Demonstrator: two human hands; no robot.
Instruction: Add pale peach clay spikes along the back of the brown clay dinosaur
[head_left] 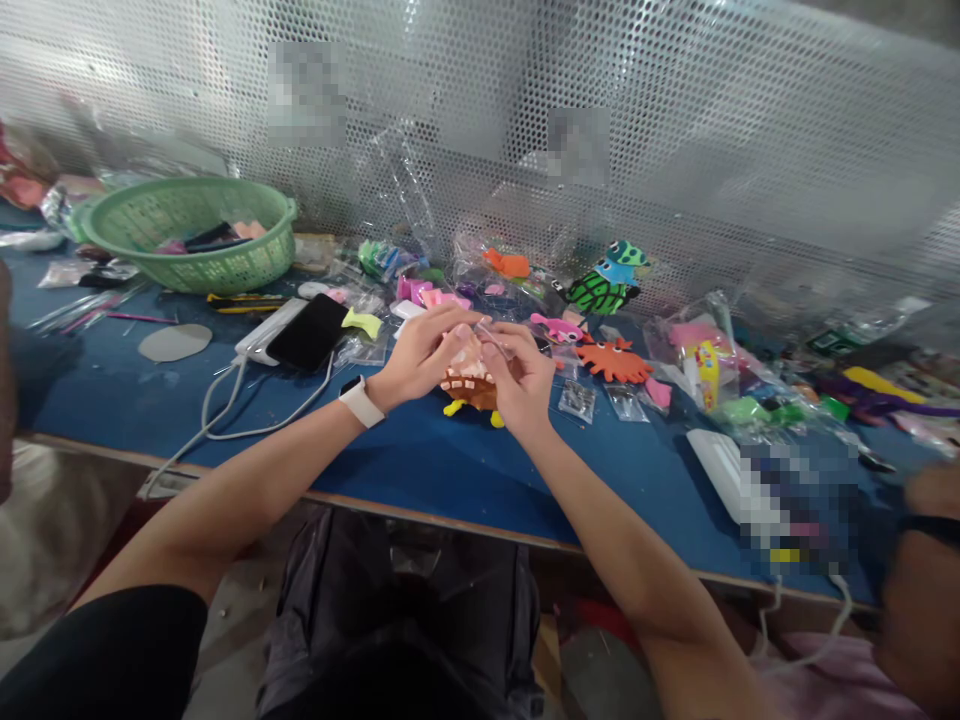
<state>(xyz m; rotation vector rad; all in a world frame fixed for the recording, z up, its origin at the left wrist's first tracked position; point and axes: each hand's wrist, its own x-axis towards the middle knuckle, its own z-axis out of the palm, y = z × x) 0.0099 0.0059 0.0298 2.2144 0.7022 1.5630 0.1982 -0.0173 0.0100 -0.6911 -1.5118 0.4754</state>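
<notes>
Over the blue table, a small brown craft figure (472,390) with pale squares and yellow feet sits between my hands. My left hand (429,352), with a white-banded watch on its wrist, is closed at the figure's upper left, thumb and fingers bent inward. From the other side my right hand (523,378) curls round it, thumb and fingertips pinched near the pale top. What exactly lies between the fingertips is too small to make out. Just right of my right hand are an orange crab cutout (615,361) and a pink cutout piece (559,328).
A green basket (277,250) stands at the back left. Before it lie a black phone (316,333), a white power bank (270,332) and a cable. Small plastic packets (577,399) lie to the right. A perforated panel (465,120) rises behind. Other people's arms show at both edges.
</notes>
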